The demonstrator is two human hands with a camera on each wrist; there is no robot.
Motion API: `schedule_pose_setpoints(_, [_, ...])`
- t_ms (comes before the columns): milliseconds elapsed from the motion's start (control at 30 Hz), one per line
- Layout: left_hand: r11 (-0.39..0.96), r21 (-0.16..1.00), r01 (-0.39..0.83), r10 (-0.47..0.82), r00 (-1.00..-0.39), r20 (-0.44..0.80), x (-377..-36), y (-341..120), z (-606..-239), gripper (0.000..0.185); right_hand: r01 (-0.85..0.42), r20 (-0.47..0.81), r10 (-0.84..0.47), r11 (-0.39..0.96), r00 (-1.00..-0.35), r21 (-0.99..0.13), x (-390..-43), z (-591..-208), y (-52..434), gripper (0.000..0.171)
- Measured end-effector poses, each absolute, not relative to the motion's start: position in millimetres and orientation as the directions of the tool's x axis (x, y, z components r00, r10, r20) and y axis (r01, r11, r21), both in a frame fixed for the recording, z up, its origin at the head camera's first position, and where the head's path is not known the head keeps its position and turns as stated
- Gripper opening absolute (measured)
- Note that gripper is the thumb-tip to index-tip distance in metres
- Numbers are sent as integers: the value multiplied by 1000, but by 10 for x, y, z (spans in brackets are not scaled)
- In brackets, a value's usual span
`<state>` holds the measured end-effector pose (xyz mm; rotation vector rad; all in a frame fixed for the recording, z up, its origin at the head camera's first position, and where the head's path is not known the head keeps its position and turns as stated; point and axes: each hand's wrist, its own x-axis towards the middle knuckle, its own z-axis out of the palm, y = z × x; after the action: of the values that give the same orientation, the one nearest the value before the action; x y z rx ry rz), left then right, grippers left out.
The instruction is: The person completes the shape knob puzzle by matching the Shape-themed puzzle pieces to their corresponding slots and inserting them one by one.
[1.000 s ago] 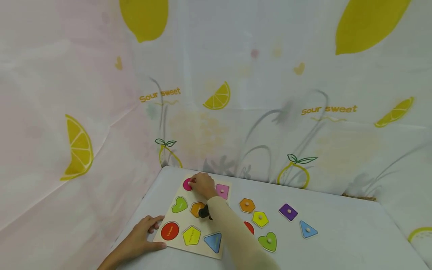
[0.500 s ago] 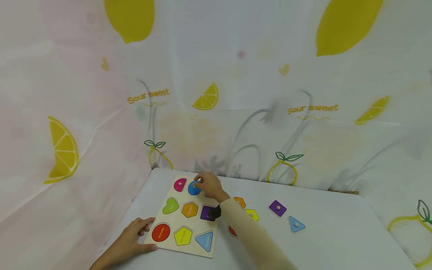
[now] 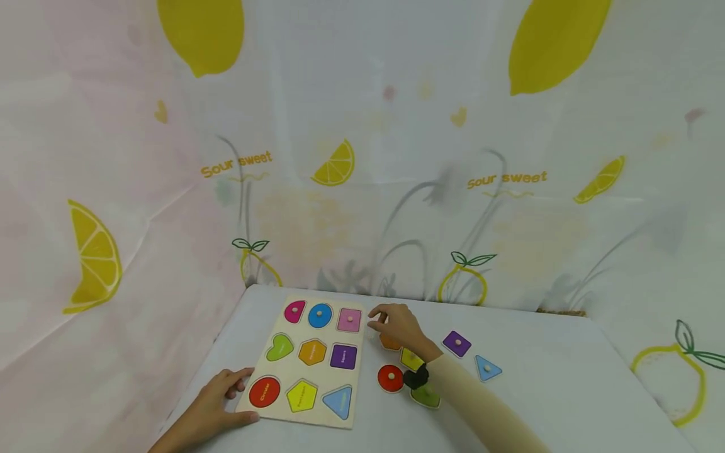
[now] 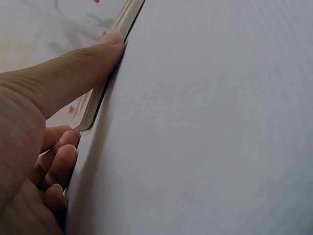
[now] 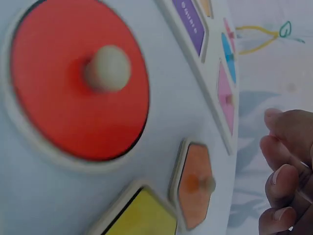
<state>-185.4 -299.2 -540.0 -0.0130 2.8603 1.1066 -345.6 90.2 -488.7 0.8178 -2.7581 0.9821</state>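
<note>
The right hand [image 3: 401,324] hovers just above the flat orange hexagon puzzle piece [image 3: 391,343], which lies on the white desk [image 3: 544,377] just to the right of the pale wooden shape puzzle board [image 3: 308,358]. Its grip is released: the fingers [image 5: 281,156] are loosely curled and hold nothing. The left hand [image 3: 218,402] rests flat at the board's near left corner, the thumb [image 4: 83,68] pressing against the board's thin edge.

The hexagon looks like a thin, stiff wooden tile, light and unlikely to break. Lying flush on the desk, its rim offers little purchase, so the small pale peg [image 5: 208,183] standing at its centre seems the sensible place for a thumb-and-forefinger pinch. A painted face may be slightly slick.

To the right of the board also lie a red round piece with a peg [image 3: 391,377], a yellow pentagon [image 3: 410,359], a green heart [image 3: 426,397], a purple square [image 3: 456,343] and a blue triangle [image 3: 487,368].
</note>
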Motion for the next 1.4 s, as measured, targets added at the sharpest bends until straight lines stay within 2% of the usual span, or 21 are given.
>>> schedule_pose_setpoints(233, [749, 661, -40, 17, -997, -80, -1859, -2985, -5385, 97, -463, 286, -365, 668, -886, -583, -3228, -5022, 1514, 15])
schedule_pose_setpoints(400, [744, 668, -38, 23, -996, -82, -1860, -2987, -5404, 97, -373, 266, -263, 714, -927, -592, -3074, -5067, 1790, 14])
schedule_pose_setpoints(567, [736, 674, -65, 4, -995, -101, -1864, -3003, -5430, 100, -340, 289, -203, 738, -936, -582, -3004, -5068, 1993, 13])
schedule_pose_setpoints(867, [743, 663, -85, -7, -993, -120, -1890, -3001, -5440, 102, -267, 269, -120, 739, -956, -619, -2946, -5072, 2324, 13])
schedule_pose_setpoints(1200, [759, 645, -87, -15, -993, -116, -1895, -2969, -5462, 105, -208, 253, -64, 775, -965, -597, -2870, -5174, 2538, 12])
schedule_pose_setpoints(1400, [768, 637, -66, -7, -995, -96, -1879, -2979, -5435, 103, -213, 261, -70, 790, -963, -575, -2936, -5220, 2574, 14])
